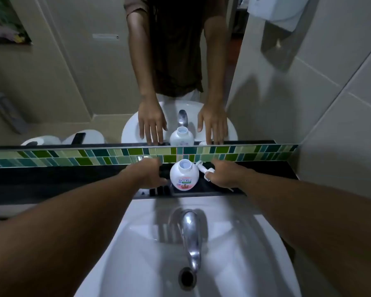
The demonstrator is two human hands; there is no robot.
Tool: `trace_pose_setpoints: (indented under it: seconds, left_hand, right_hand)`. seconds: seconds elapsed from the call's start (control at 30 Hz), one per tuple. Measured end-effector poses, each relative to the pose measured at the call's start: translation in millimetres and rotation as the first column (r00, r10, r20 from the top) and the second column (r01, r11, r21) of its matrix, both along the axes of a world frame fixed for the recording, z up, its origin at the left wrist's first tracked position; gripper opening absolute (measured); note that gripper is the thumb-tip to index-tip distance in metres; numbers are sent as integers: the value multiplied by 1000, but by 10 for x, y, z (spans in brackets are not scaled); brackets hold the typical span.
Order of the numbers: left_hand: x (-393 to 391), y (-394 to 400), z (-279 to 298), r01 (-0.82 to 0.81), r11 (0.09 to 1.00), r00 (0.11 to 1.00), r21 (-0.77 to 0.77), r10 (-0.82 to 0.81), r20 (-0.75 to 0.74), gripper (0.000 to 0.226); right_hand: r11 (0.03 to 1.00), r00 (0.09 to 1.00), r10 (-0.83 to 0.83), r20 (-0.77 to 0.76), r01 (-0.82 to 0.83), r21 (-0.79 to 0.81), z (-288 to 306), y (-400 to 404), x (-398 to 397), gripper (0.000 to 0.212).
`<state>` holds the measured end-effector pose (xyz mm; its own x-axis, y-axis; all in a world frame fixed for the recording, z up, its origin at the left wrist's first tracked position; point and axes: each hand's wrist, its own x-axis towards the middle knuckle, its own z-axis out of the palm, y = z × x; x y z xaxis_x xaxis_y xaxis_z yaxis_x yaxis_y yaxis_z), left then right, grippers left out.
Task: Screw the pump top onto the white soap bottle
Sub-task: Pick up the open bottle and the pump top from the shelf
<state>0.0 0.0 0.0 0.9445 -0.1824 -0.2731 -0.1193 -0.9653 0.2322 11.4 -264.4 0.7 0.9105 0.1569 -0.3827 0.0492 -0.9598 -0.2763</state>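
Observation:
The white soap bottle (pixel 184 175) stands upright on the black ledge (pixel 73 179) behind the sink, its round neck uncapped. The white pump top (pixel 202 168) lies on its side just right of the bottle, nozzle end toward the tiles. My left hand (pixel 147 174) hovers just left of the bottle, fingers apart, holding nothing. My right hand (pixel 225 175) reaches in from the right, its thumb side touching the pump top's collar and covering part of it. The mirror reflection shows both hands with fingers spread.
A white sink (pixel 137 243) with a chrome tap (pixel 191 236) lies directly below my arms. A green mosaic tile strip (pixel 94 156) and the mirror (pixel 84 82) back the ledge. A tiled wall (pixel 341 136) closes the right side.

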Motion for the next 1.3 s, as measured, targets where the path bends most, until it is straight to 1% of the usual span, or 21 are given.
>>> trace_pose_setpoints:
  seconds: [0.07,0.13,0.2,0.27,0.33,0.43,0.63,0.77,0.9,1.0,1.17,1.3]
  left_hand:
    - [15,-22,-46,-3,1000,1000,3,3,-7,57]
    - [-7,-53,-94,-21,999,999,-25,20,-40,60]
    - [-2,-95,-144,-25,998,998,-63,22,-52,63]
    - [-3,-128,-177,-32,993,999,-113,27,-44,66]
    - [1,-161,-208,-39,985,999,-170,34,-32,71]
    - [-6,-231,-245,-57,960,998,-274,53,-23,80]
    - [-30,-373,-331,-87,888,993,-451,112,28,85]
    - [-45,-406,-396,-100,829,989,-551,143,35,78]
    - [-16,-408,-431,-131,793,986,-594,168,8,74]
    - [5,-401,-451,-135,782,986,-608,165,-7,73]
    - [12,-402,-462,-139,777,985,-614,171,-8,73]
    - [23,-409,-468,-144,774,985,-616,172,-13,72]
  right_hand:
    - [1000,1000,-13,4,13,-15,-23,0,9,62]
    - [1000,1000,-11,1,11,-22,-42,-1,4,61]
    - [999,1000,22,-2,-22,-40,-73,17,-9,57]
    - [998,998,53,18,-52,-33,-119,19,-25,39]
    - [999,998,32,52,-32,-8,-198,6,-31,22]
    - [1000,995,15,103,-17,18,-266,0,-48,16]
    - [1000,983,-3,184,-2,28,-344,-5,-30,13]
    - [1000,974,-19,224,14,23,-416,3,-34,17]
    - [999,962,-32,271,24,33,-465,18,-50,23]
    - [998,940,-46,338,29,55,-448,-12,-79,26]
    - [991,893,-92,441,37,131,-306,-140,-91,31]
    - [976,866,-119,486,12,217,-172,-201,-105,33]
